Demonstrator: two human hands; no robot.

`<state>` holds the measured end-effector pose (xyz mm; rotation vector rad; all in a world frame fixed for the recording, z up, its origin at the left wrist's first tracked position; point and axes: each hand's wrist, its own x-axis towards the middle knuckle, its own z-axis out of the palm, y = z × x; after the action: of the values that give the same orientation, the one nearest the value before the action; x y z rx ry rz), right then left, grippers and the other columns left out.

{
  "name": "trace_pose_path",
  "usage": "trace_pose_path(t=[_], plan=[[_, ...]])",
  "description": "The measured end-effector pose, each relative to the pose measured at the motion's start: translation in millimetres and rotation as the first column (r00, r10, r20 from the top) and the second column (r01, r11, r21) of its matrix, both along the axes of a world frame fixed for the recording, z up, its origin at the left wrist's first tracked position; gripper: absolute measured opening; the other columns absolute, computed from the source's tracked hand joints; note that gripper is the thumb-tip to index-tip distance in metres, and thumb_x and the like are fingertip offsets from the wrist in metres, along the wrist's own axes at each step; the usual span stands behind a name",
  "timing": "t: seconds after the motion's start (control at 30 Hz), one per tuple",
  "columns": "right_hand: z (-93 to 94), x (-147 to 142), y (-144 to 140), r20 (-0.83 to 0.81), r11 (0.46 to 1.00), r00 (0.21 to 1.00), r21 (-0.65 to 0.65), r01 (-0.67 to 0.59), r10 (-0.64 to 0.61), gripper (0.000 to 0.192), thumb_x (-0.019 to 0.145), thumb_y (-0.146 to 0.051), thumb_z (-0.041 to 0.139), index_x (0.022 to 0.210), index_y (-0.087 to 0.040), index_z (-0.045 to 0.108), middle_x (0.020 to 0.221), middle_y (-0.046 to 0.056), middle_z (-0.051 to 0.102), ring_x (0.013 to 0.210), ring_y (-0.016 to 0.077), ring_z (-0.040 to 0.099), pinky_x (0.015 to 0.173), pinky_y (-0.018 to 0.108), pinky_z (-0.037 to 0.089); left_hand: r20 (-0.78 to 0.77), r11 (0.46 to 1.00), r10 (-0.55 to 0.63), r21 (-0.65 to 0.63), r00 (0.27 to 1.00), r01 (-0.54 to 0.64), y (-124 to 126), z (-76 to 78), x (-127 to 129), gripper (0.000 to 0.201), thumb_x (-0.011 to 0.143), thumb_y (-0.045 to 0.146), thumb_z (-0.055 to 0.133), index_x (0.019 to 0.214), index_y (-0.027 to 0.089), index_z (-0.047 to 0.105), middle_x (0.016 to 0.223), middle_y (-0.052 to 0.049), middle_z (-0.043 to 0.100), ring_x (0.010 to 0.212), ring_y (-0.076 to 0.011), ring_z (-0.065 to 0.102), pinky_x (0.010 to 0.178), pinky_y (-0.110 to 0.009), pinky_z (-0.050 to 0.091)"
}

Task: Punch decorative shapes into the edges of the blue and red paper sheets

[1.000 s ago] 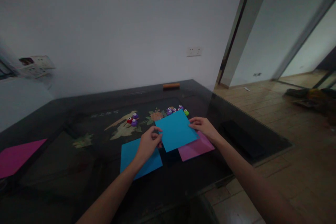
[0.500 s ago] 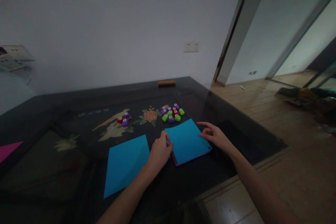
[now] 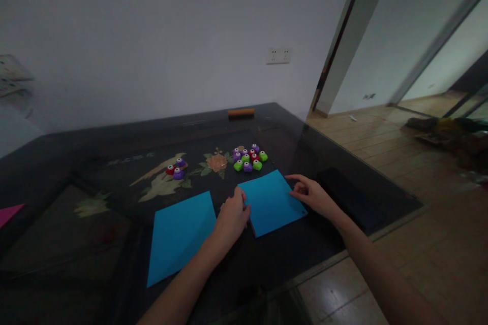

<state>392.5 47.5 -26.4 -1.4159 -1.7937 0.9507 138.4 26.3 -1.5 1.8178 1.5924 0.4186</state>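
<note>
A blue square sheet of paper (image 3: pixel 271 204) lies at a slant on the dark table between my two hands. My left hand (image 3: pixel 233 213) has curled fingers and thumb closed at its left edge. At the right edge is my right hand (image 3: pixel 307 192), its thumb and bent fingers at the paper and its index finger reaching toward the far corner. A small dark mark shows at the near right corner. Another blue sheet (image 3: pixel 181 236) lies flat to the left, partly behind my left forearm.
Beyond the papers sits a cluster of green, purple and red eyeball-topped pieces (image 3: pixel 247 159). A smaller group (image 3: pixel 177 170) is farther left. A brown stick (image 3: pixel 241 112) lies near the wall. A dark flat object (image 3: pixel 345 198) is at the right, a pink sheet (image 3: pixel 9 214) at the far left.
The pink-purple layer that showed under the front edge of the right blue sheet is now almost covered. Both hands stay at its edges. The view has tilted slightly down.
</note>
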Motion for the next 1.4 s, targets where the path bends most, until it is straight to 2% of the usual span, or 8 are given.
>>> trace_pose_path(t=[0.4, 0.7, 0.77, 0.83, 0.97, 1.1, 1.3, 1.4], plan=[[3.4, -6, -3, 0.186, 0.996, 0.981, 0.08, 0.043, -0.057, 0.032, 0.075, -0.023, 0.059, 0.106, -0.019, 0.06, 0.062, -0.003, 0.049, 0.056, 0.0129, 0.048, 0.052, 0.025, 0.037, -0.115, 0.999, -0.017, 0.04, 0.993, 0.022, 2, -1.0, 3, 0.009, 0.086, 0.019, 0.045, 0.094, 0.02, 0.042, 0.063, 0.0, 0.064, 0.05, -0.017, 0.062, 0.057, -0.026, 0.041], [2.7, -6, -3, 0.163, 0.99, 0.982, 0.123, 0.071, -0.091, 0.024, 0.076, -0.027, 0.057, 0.098, -0.019, 0.064, 0.062, -0.002, 0.051, 0.056, 0.0133, 0.049, 0.053, 0.025, 0.039, -0.279, 0.991, 0.02, 0.135, 0.96, 0.019, -7, 11.8, -1, 0.015, 0.086, 0.03, 0.044, 0.097, 0.02, 0.046, 0.078, -0.011, 0.064, 0.072, -0.0288, 0.064, 0.062, -0.035, 0.043], [1.1, -6, -2, 0.105, 0.981, 0.984, 0.145, 0.131, -0.147, 0.022, 0.077, -0.029, 0.057, 0.094, -0.018, 0.065, 0.067, 0.001, 0.056, 0.06, 0.0147, 0.053, 0.056, 0.026, 0.041, -0.195, 0.987, 0.034, 0.163, 0.98, -0.001, -10, 11.9, -6, 0.012, 0.086, 0.03, 0.043, 0.094, 0.021, 0.046, 0.076, -0.008, 0.064, 0.07, -0.026, 0.064, 0.063, -0.035, 0.044], [-1.6, -5, 0, 0.012, 0.969, 0.98, 0.15, 0.194, -0.198, 0.023, 0.077, -0.031, 0.057, 0.094, -0.018, 0.064, 0.078, 0.004, 0.062, 0.07, 0.0173, 0.058, 0.062, 0.028, 0.045, 0.089, 0.986, 0.046, 0.156, 0.995, -0.06, -12, 9.1, -10, 0.007, 0.085, 0.026, 0.045, 0.091, 0.022, 0.044, 0.086, -0.007, 0.064, 0.08, -0.0228, 0.064, 0.069, -0.034, 0.047], [-6.0, -5, 3, -0.168, 0.97, 0.964, 0.093, 0.222, -0.205, 0.026, 0.077, -0.03, 0.057, 0.099, -0.018, 0.059, 0.099, 0.01, 0.066, 0.093, 0.0215, 0.062, 0.075, 0.033, 0.048, 0.659, 0.977, 0.189, -0.054, 0.728, -0.205, -14, 0.8, -10, 0.019, 0.081, 0.018, 0.05, 0.098, 0.022, 0.043, 0.128, -0.011, 0.048, 0.124, -0.0218, 0.045, 0.092, -0.033, 0.043], [-4.9, -8, 3, -0.146, 0.978, 0.971, 0.064, 0.198, -0.187, 0.027, 0.077, -0.026, 0.057, 0.103, -0.018, 0.056, 0.106, 0.011, 0.066, 0.099, 0.0223, 0.061, 0.078, 0.035, 0.046, 0.752, 0.944, 0.331, -0.261, 0.57, -0.204, -18, -0.2, -6, 0.032, 0.08, 0.015, 0.051, 0.109, 0.026, 0.042, 0.14, -0.009, 0.036, 0.138, -0.0231, 0.024, 0.102, -0.038, 0.034], [0.5, -11, 1, -0.093, 0.988, 0.987, 0.071, 0.137, -0.13, 0.028, 0.079, -0.022, 0.053, 0.106, -0.018, 0.055, 0.11, 0.011, 0.066, 0.104, 0.0222, 0.06, 0.077, 0.033, 0.044, 0.792, 0.916, 0.4, -0.366, 0.461, -0.167, -19, 4.1, -5, 0.039, 0.076, 0.01, 0.05, 0.111, 0.025, 0.041, 0.143, -0.01, 0.035, 0.136, -0.0198, 0.028, 0.107, -0.035, 0.028], [1.6, -12, 0, -0.069, 0.991, 0.991, 0.063, 0.117, -0.112, 0.029, 0.079, -0.021, 0.053, 0.107, -0.018, 0.054, 0.111, 0.01, 0.066, 0.1, 0.0215, 0.062, 0.073, 0.032, 0.044, 0.808, 0.927, 0.372, -0.351, 0.458, -0.132, -19, 2.0, -6, 0.043, 0.074, 0.007, 0.048, 0.113, 0.027, 0.041, 0.144, -0.008, 0.035, 0.136, -0.0189, 0.028, 0.107, -0.036, 0.028]])
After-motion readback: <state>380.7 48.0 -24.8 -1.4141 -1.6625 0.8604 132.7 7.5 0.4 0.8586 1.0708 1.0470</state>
